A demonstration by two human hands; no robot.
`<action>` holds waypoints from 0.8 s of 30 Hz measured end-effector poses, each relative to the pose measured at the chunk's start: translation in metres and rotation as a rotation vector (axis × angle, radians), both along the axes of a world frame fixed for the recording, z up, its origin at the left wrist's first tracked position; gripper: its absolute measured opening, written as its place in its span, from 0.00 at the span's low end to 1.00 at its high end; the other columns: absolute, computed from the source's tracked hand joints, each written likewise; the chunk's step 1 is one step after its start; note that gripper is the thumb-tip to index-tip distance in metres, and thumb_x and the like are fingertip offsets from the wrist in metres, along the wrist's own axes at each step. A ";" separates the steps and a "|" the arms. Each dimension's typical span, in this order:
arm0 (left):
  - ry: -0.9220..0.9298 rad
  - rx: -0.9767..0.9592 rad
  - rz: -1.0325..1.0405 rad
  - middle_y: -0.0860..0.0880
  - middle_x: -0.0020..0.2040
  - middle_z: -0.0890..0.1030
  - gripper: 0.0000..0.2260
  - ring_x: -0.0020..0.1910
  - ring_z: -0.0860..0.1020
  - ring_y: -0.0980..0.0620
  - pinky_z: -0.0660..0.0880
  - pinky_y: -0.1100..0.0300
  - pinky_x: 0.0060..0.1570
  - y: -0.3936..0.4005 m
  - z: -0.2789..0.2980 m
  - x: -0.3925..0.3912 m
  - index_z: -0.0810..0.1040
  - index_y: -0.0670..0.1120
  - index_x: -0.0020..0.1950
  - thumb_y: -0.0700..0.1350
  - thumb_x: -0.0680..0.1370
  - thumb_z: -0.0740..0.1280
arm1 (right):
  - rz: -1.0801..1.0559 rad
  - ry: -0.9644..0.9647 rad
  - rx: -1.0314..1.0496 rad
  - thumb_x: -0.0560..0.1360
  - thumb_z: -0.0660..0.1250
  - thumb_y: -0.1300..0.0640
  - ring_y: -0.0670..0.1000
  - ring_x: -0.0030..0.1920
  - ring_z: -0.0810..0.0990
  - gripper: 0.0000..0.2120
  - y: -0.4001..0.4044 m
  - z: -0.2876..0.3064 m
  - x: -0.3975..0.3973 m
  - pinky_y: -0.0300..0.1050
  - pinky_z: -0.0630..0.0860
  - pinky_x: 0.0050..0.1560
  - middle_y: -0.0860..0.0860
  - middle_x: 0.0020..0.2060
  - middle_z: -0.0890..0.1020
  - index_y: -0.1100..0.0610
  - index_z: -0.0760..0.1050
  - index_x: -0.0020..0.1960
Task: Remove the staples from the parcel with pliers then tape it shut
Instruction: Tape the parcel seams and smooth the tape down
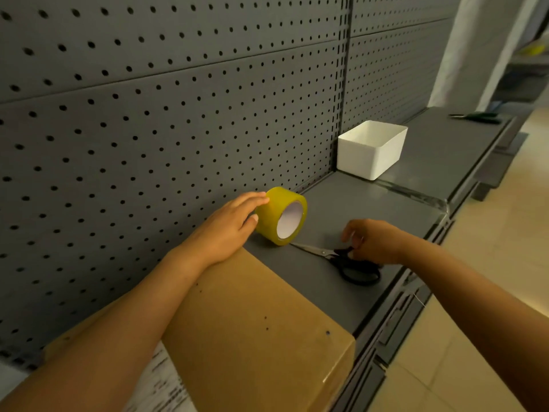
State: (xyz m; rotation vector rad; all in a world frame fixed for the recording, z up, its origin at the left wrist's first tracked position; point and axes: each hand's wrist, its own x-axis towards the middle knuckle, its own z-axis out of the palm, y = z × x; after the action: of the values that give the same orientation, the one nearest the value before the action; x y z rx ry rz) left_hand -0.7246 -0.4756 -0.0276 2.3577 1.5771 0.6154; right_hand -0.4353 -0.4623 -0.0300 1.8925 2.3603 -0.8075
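A: Two hands out, both past the parcel [261, 328]. It lies on the grey shelf [350, 203], nearest the camera, long axis running from near-left to far-right along the pegboard [148, 114]. Small holes dot the top where I'd guess staples sat; no staples visible from here

B: So taping stage?

A: Looks like it. Tape roll [280, 215] stands on edge just beyond the parcel's far end, core opening facing right and toward the camera. Left hand [228, 227] is on it, fingers straight over the top, thumb against the near side, touching rather than wrapped

B: Right hand?

A: Right hand [374, 240] has fingers curled onto the black handles of the scissors [341, 257], which lie flat with blades pointing left at the tape's base. Roll is dead ahead of the left hand, so that one's closer; lift means closing round the rim

B: Pliers?

A: Pliers [475, 116] far right on the shelf, well apart, green handles. White tub [371, 150] between, against the pegboard

B: Any writing?

A: Printed sheet [166, 379] under the left forearm, text too blurred to read. No brand readable on tape
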 end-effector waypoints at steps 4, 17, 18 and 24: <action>-0.016 -0.009 -0.004 0.60 0.74 0.62 0.18 0.71 0.61 0.61 0.61 0.61 0.68 0.001 -0.001 0.000 0.63 0.56 0.73 0.45 0.83 0.53 | 0.032 -0.105 -0.019 0.71 0.74 0.51 0.54 0.55 0.75 0.28 -0.011 -0.012 -0.002 0.45 0.72 0.53 0.53 0.59 0.75 0.53 0.68 0.67; -0.065 0.016 -0.006 0.61 0.72 0.64 0.17 0.70 0.63 0.61 0.62 0.60 0.68 0.004 -0.003 -0.003 0.67 0.55 0.71 0.45 0.83 0.52 | 0.155 0.477 -0.257 0.76 0.67 0.59 0.52 0.37 0.83 0.11 -0.035 0.010 -0.022 0.46 0.82 0.44 0.52 0.41 0.84 0.55 0.72 0.57; -0.087 -0.001 -0.008 0.60 0.72 0.65 0.17 0.70 0.63 0.62 0.62 0.62 0.68 0.004 -0.003 -0.003 0.67 0.55 0.71 0.45 0.83 0.52 | 0.155 0.501 -0.264 0.76 0.68 0.56 0.51 0.35 0.81 0.10 -0.036 0.008 -0.024 0.45 0.81 0.42 0.51 0.39 0.83 0.54 0.72 0.56; -0.198 -0.092 -0.010 0.63 0.71 0.66 0.17 0.68 0.62 0.68 0.58 0.76 0.61 0.002 0.000 -0.005 0.68 0.57 0.71 0.47 0.84 0.52 | 0.171 0.510 -0.351 0.72 0.69 0.42 0.48 0.34 0.77 0.21 -0.038 0.003 -0.030 0.40 0.75 0.39 0.53 0.39 0.78 0.54 0.69 0.58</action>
State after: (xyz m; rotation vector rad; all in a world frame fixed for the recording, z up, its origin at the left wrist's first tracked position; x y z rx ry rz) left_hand -0.7292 -0.4735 -0.0279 2.1636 1.4735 0.7334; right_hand -0.4654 -0.5005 -0.0265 1.4516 2.3590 -1.7163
